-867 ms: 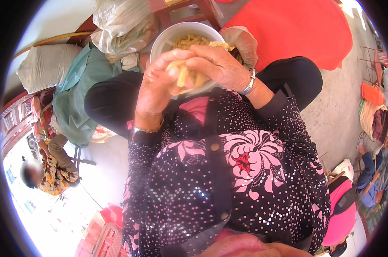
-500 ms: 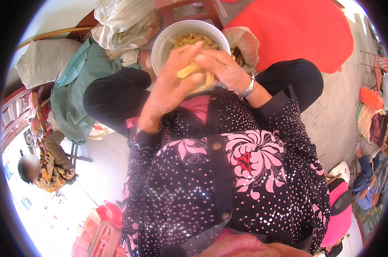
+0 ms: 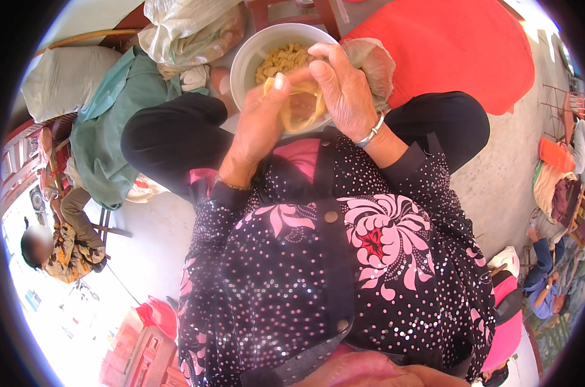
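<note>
"What's near twelve o'clock in the head view?"
"The left hand (image 3: 257,120) pinches a limp, pale-yellow looped strip (image 3: 286,117) under its thumb; the right hand (image 3: 348,93) is half-curled, but I can't tell whether it grips anything."
"Where's the strip?"
"In front of the six-o'clock side of the round white bucket (image 3: 242,58), which holds yellow pieces (image 3: 281,59)."

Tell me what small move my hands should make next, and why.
Perhaps gather the yellow strip with your left hand: it dangles in a loose loop between that and your right hand, seen against the white bucket of yellow pieces.
</note>
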The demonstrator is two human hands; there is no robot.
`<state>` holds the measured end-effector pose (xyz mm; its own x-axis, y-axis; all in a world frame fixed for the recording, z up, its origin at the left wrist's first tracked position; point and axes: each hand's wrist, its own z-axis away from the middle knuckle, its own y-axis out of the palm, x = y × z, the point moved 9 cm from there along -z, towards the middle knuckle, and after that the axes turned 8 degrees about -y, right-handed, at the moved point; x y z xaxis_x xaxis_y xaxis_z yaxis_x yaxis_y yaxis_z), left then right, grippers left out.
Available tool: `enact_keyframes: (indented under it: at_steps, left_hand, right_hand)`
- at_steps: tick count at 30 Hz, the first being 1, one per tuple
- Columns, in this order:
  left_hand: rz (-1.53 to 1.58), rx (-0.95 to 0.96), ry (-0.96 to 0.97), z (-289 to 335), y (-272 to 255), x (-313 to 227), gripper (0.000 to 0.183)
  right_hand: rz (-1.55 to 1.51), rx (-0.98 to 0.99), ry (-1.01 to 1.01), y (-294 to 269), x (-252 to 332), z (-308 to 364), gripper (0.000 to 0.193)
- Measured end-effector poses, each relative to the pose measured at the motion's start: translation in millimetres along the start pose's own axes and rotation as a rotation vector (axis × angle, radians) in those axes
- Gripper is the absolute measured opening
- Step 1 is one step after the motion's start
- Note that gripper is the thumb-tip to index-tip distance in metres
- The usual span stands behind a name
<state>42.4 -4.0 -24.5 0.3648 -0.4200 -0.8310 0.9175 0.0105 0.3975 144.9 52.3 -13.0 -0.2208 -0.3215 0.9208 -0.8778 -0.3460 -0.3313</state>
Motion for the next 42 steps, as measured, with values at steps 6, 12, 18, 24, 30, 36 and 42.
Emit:
enact_keyframes:
  at_steps: [6,12,18,24,30,36,42]
  left_hand:
    - [0.334,0.2,-0.1,-8.1,10.0,10.6,0.057]
    - [0.552,0.18,-0.076,-8.1,-6.1,3.5,0.052]
    - [0.429,0.073,0.004,-10.3,-30.0,-3.0,0.054]
    - [0.162,-0.048,0.009,-12.8,-25.1,-0.2,0.064]
    - [-0.186,-0.212,-0.074,-6.9,-33.6,4.7,0.032]
    - [-0.101,-0.251,-0.071,-12.4,-37.5,1.0,0.013]
    - [0.168,-0.308,0.093,-7.1,-66.4,-24.7,0.005]
  right_hand:
    - [-0.145,-0.046,-0.059,-7.7,-16.2,4.0,0.041]
    - [-0.108,-0.132,-0.009,-51.0,-41.8,11.1,0.041]
    - [-0.289,0.201,0.195,-19.8,-45.6,18.2,0.033]
    - [-0.461,0.421,0.36,22.1,-39.5,29.6,0.025]
    - [-0.358,0.374,0.371,25.4,-44.7,30.9,0.022]
    - [-0.256,0.385,0.211,30.5,-24.4,16.6,0.026]
    - [-0.181,0.375,0.062,11.7,-7.5,1.7,0.034]
